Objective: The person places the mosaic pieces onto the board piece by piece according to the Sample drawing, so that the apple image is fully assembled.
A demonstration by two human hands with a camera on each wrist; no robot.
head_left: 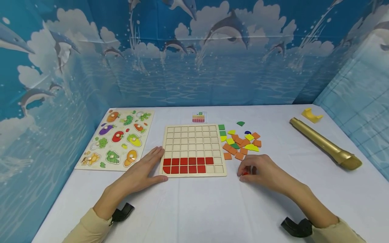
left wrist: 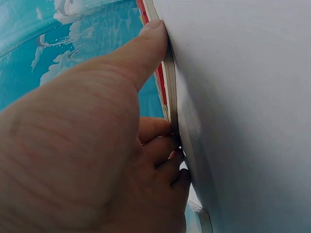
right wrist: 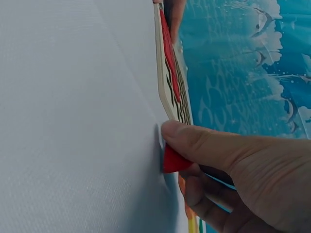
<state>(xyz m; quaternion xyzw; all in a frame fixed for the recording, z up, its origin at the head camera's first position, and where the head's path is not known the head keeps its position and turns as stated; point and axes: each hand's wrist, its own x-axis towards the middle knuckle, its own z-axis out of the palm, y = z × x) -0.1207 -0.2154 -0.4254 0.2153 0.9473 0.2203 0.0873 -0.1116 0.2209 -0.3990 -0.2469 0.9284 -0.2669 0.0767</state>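
Observation:
A wooden grid board (head_left: 191, 135) lies flat on the table, with red square tiles (head_left: 183, 161) along its two nearest rows and a rounded red tile in the near left corner. My left hand (head_left: 138, 173) rests at the board's left side, its fingers fairly straight along the edge and the thumb at the near left corner. Right of the board, my right hand (head_left: 262, 172) pinches a small red tile (right wrist: 174, 160) between thumb and fingers, close over the white cloth. Its fingers cover part of the tile.
Loose orange, yellow, green and blue tiles (head_left: 232, 148) lie right of the board. A small picture card (head_left: 199, 117) sits behind it. At left is a vegetable puzzle board (head_left: 100, 155); at right, a gold microphone-shaped object (head_left: 322, 141) and a yellow curved piece (head_left: 311, 115).

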